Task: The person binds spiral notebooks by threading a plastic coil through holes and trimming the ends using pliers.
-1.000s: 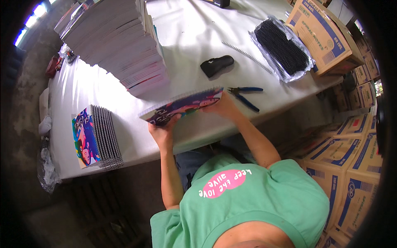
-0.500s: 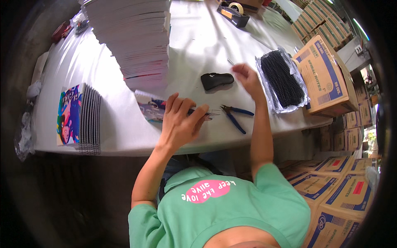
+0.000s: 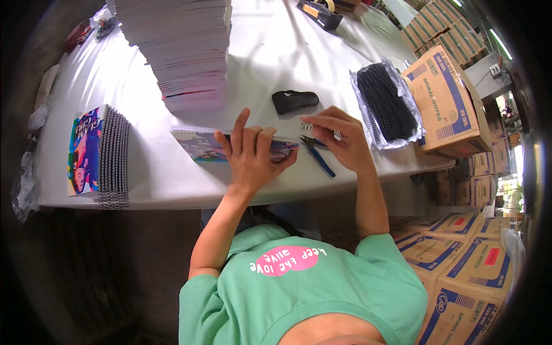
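Observation:
My left hand (image 3: 251, 150) grips a notebook with a colourful cover (image 3: 198, 146), tilted up on the white-covered table. Its edge with a row of holes faces upward. Between the fingers of my right hand (image 3: 345, 138) is a short dark spiral coil (image 3: 307, 126), close to the notebook's right end. Whether the coil touches the notebook I cannot tell. Beneath my right hand lie cutting pliers with blue handles (image 3: 321, 161), partly hidden. A black rounded object (image 3: 294, 102) rests just beyond both hands.
A tall stack of paper blocks (image 3: 178, 52) stands beyond my left hand. Several spiral-bound notebooks (image 3: 86, 152) are stacked at the left. To the right are a plastic-wrapped bundle of black coils (image 3: 386, 103) and a carton (image 3: 440, 103). A tape dispenser (image 3: 321, 14) sits far back.
My right hand has brought the spiral coil nearer and down toward the notebook's right end. My left hand's grip has shifted, and more of the notebook shows. The whole view has shifted slightly.

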The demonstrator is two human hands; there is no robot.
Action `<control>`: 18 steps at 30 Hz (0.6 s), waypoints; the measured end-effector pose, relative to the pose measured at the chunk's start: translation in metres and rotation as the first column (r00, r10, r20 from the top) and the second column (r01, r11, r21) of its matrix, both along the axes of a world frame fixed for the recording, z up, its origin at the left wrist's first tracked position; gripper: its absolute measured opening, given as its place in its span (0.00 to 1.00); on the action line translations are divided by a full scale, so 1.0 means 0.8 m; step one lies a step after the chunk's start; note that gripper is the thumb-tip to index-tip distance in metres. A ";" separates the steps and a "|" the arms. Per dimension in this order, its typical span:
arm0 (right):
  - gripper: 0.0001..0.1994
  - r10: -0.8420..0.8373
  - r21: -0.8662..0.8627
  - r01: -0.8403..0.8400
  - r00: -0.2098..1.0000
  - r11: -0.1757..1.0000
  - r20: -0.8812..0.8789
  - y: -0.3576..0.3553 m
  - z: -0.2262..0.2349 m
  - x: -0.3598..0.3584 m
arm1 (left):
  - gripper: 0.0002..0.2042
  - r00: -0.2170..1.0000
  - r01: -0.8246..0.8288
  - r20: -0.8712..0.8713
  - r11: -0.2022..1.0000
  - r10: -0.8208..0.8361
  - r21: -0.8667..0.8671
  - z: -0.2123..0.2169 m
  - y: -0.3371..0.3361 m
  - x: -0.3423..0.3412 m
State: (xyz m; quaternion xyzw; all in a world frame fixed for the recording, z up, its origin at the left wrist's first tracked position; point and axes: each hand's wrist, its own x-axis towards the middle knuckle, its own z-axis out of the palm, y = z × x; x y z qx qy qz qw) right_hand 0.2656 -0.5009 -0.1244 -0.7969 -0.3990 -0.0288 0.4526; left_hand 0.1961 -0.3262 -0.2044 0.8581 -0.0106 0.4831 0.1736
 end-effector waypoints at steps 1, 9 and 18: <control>0.14 0.047 0.014 -0.046 0.999 0.999 -0.006 -0.003 0.002 -0.005 | 0.25 1.000 0.011 0.020 1.000 -0.012 0.001 0.000 0.000 0.003; 0.11 -0.043 0.062 0.046 0.998 0.997 -0.039 0.005 -0.005 0.005 | 0.20 0.997 0.073 -0.019 0.996 -0.074 -0.045 0.008 0.003 0.009; 0.11 -0.050 0.009 0.051 0.995 0.999 -0.092 0.012 0.003 0.009 | 0.19 0.996 0.091 0.007 0.995 -0.091 -0.046 0.013 0.008 0.006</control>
